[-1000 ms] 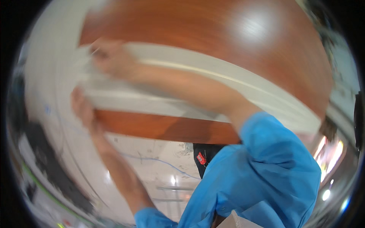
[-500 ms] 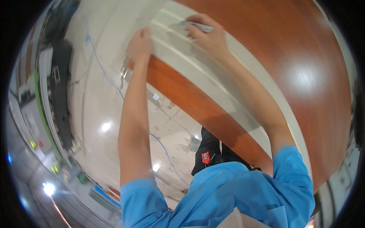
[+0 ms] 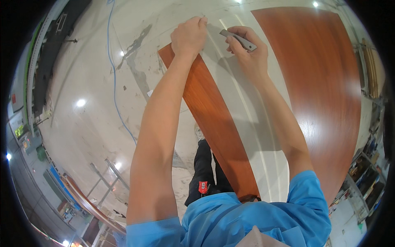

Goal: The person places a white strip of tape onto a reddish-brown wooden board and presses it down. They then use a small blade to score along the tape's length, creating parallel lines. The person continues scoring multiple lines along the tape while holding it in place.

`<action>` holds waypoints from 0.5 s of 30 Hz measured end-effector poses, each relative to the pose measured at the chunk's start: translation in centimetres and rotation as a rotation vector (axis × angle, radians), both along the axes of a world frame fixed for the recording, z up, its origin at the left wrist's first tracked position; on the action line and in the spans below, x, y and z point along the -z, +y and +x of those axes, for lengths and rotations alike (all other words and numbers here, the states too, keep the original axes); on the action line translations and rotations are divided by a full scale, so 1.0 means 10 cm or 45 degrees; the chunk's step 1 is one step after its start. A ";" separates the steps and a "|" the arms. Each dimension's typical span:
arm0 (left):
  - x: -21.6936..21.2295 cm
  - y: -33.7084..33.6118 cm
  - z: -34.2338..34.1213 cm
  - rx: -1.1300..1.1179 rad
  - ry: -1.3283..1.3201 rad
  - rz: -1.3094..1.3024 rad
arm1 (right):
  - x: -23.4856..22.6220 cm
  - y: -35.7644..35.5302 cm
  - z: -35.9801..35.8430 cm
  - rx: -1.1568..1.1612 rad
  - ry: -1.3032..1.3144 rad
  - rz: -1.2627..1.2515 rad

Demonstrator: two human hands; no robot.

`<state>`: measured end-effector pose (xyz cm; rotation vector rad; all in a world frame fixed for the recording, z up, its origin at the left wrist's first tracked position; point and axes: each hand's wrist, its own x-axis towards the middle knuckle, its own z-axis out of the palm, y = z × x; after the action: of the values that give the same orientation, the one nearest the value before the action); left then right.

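My left hand (image 3: 189, 38) is closed in a fist over the far end of a narrow reddish-brown wood-grain board (image 3: 220, 119). What its fingers hold, if anything, is hidden. Between finger and thumb of my right hand (image 3: 251, 51) is a flat grey tool (image 3: 239, 40), with a slanted tip and a small dark hole near its other end. The tool points up and left, above a pale panel (image 3: 257, 119) crossed by long light lines. A gap separates my two hands. The narrow board runs back toward my waist.
A wide glossy reddish-brown panel (image 3: 317, 82) lies to the right of the pale one. On the left, a blue cable (image 3: 114, 78) crosses the stained light floor (image 3: 82, 136). Cluttered shelving (image 3: 364, 177) stands at the right edge, and a metal frame (image 3: 108, 177) at lower left.
The view has swung, so boards and hands sit further right and the far board end shows. Both hands remain closed, the right still holding the grey tool.
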<state>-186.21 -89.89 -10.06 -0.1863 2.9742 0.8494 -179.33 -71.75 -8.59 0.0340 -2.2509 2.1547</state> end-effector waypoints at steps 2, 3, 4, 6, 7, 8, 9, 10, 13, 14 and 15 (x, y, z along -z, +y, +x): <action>-0.04 -0.03 -0.04 -0.009 0.009 0.009 | 0.03 -0.08 -0.07 -0.016 0.039 0.033; -0.07 -0.06 -0.06 0.023 -0.048 0.014 | 0.05 -0.13 -0.09 -0.013 0.047 0.074; -0.08 -0.09 -0.08 0.062 -0.100 0.018 | 0.07 -0.14 -0.10 0.011 -0.043 0.148; -0.11 -0.16 -0.12 0.160 -0.180 -0.037 | 0.09 -0.13 -0.09 0.003 0.091 0.143; -0.12 -0.21 -0.12 0.213 -0.216 -0.093 | 0.10 -0.12 -0.07 0.000 0.099 0.154; -0.12 -0.24 -0.11 0.237 -0.283 -0.154 | 0.11 -0.11 -0.04 -0.003 0.074 0.170; -0.11 -0.26 -0.10 0.284 -0.281 -0.174 | 0.11 -0.09 -0.02 -0.003 0.058 0.197; -0.09 -0.27 -0.10 0.292 -0.294 -0.203 | 0.12 -0.08 -0.06 -0.004 0.063 0.222; -0.06 -0.26 -0.07 0.291 -0.286 -0.202 | 0.11 -0.11 -0.06 0.025 0.031 0.129; -0.07 -0.28 -0.08 0.282 -0.266 -0.193 | 0.08 -0.13 -0.05 0.025 0.014 0.124; -0.08 -0.29 -0.10 0.271 -0.263 -0.196 | 0.06 -0.15 -0.05 0.034 0.015 0.121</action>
<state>-187.21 -92.79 -9.24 0.0359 2.8001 0.5425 -179.88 -73.29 -9.23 0.0180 -2.3319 2.0277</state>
